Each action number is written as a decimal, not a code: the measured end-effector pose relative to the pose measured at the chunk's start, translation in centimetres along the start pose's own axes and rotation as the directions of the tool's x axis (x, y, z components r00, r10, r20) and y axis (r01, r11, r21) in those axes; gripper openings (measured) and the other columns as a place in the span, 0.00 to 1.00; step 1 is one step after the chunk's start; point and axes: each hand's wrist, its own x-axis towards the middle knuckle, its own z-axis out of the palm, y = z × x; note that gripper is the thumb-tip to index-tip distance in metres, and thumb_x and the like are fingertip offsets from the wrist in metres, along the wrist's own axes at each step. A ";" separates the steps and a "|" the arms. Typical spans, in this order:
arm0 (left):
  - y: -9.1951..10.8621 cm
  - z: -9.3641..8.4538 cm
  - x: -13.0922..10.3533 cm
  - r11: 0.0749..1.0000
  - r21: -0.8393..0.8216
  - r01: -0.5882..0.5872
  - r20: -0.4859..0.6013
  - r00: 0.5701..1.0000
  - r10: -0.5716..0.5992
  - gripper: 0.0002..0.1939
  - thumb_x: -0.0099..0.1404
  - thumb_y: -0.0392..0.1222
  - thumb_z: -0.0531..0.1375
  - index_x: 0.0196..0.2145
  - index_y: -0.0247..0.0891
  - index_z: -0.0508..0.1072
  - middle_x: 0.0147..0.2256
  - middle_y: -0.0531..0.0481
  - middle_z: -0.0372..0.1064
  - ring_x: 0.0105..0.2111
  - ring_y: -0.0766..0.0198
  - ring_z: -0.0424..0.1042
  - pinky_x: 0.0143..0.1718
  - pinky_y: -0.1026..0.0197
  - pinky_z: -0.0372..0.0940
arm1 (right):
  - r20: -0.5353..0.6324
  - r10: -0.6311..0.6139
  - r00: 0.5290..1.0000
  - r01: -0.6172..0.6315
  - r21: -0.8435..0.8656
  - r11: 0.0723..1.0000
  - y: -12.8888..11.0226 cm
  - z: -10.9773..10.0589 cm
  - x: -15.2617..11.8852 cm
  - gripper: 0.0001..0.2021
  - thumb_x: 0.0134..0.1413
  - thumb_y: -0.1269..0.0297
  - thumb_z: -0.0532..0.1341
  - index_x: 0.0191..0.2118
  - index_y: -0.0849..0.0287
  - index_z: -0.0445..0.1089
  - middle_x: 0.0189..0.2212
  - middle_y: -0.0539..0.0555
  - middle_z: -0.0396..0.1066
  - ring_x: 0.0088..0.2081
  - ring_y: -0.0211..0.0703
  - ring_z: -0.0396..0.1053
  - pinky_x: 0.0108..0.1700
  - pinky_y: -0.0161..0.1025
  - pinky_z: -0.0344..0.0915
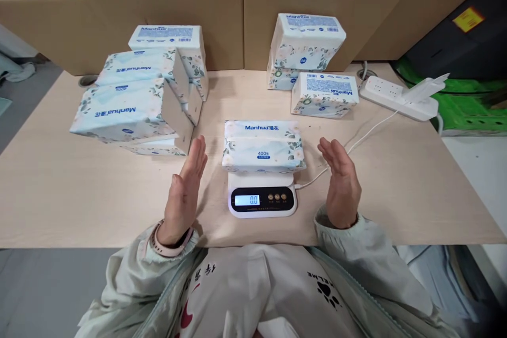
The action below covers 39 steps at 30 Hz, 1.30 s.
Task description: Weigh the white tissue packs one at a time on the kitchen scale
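A pack of tissues (263, 147) with a floral print lies on a white digital scale (262, 202), whose lit display reads 0.0. My left hand (184, 190) is held upright to the left of the scale, fingers stretched out, touching nothing. On the other side, my right hand (340, 182) is raised in the same way, fingers extended and apart from the pack. Both palms face inward. A stack of tissue packs (127, 108) stands beyond my left hand, and a smaller group of packs (309, 42) is at the back right.
A white power strip (396, 96) lies at the table's back right, and a white cable (372, 129) runs from it to the scale. Large cardboard boxes (222, 16) line the back of the wooden table (79, 195). A green crate (467, 108) stands at the right.
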 end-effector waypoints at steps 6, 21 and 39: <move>0.3 -0.2 -0.1 0.999 -0.027 0.026 -0.006 1.000 -0.026 0.34 0.79 0.70 0.42 0.72 0.59 0.68 0.78 0.59 0.51 0.81 0.50 0.40 0.82 0.41 0.39 | -0.079 0.049 0.996 -0.047 0.035 0.998 -0.5 0.3 0.0 0.26 0.75 0.45 0.52 0.69 0.47 0.71 0.66 0.58 0.75 0.69 0.60 0.71 0.75 0.70 0.58; -0.1 -0.5 -0.1 0.999 -0.040 0.012 0.019 1.000 -0.011 0.34 0.80 0.69 0.41 0.71 0.60 0.69 0.77 0.58 0.54 0.81 0.51 0.43 0.81 0.40 0.42 | -0.172 0.078 0.982 -0.076 0.018 0.997 -0.7 0.4 0.1 0.30 0.75 0.41 0.49 0.63 0.54 0.77 0.58 0.59 0.80 0.63 0.58 0.76 0.72 0.69 0.62; -0.4 -0.6 0.0 0.999 -0.042 0.030 0.019 0.999 -0.029 0.33 0.80 0.69 0.41 0.69 0.59 0.71 0.76 0.59 0.56 0.80 0.51 0.45 0.81 0.38 0.42 | -0.178 0.107 0.978 -0.113 -0.021 0.993 -1.1 0.3 0.2 0.31 0.75 0.41 0.47 0.60 0.56 0.77 0.56 0.61 0.81 0.62 0.59 0.77 0.71 0.68 0.64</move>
